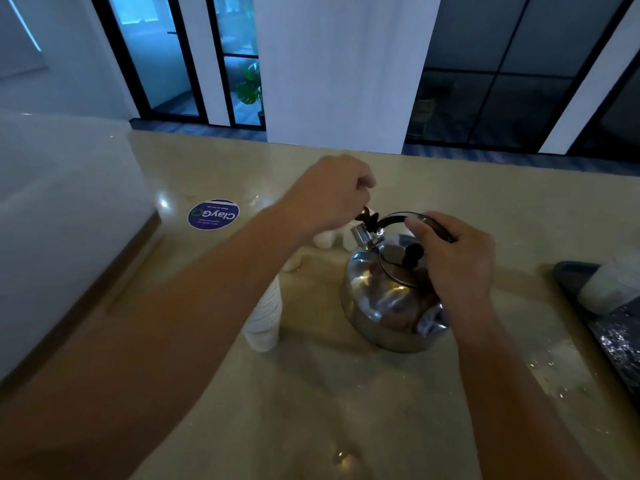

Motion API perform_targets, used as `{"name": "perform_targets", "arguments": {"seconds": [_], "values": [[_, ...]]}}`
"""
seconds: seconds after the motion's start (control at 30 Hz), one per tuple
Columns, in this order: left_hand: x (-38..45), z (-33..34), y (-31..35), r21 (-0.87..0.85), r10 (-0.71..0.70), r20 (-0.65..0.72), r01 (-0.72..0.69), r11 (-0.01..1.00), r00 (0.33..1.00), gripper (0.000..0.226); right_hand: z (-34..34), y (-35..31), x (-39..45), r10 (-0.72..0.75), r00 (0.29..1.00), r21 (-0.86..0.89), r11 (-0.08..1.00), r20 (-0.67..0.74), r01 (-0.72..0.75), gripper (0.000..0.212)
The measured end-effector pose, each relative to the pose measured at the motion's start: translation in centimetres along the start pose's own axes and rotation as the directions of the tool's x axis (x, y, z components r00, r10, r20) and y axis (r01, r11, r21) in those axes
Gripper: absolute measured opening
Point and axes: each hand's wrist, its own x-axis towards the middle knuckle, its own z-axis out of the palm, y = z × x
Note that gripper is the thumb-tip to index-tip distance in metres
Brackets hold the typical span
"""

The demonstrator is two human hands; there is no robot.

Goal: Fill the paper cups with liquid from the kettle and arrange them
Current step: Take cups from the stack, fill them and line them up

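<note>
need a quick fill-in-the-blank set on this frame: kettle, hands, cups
1. The right hand grips the kettle by its ____.
2. The left hand pinches the small part at the kettle's ____.
3. The stack of paper cups stands to the ____ of the kettle.
4. The round sticker on the counter is coloured ____.

Missing words: handle; spout; left; purple

One steel kettle [388, 292] sits under the right hand [453, 258]. One stack of paper cups [265, 317] stands beneath the left forearm. Loose cups beyond the left hand [332, 192] cannot be counted.
</note>
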Motion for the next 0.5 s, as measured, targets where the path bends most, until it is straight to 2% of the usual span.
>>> {"name": "perform_targets", "arguments": {"seconds": [0.17, 0.5], "values": [[1.3, -2.9, -2.8, 0.062, -0.082, 0.051, 0.079, 0.995, 0.995, 0.022, 2.4, -2.6, 0.6, -0.058, 0.993, 0.013, 0.998, 0.107, 0.057, 0.003], [0.6, -4.1, -7.1, -0.029, -0.153, 0.040, 0.154, 0.988, 0.987, 0.018, 6.6, -4.8, 1.6, -0.092, 0.974, -0.045, 0.994, 0.207, 0.104, 0.006]]}}
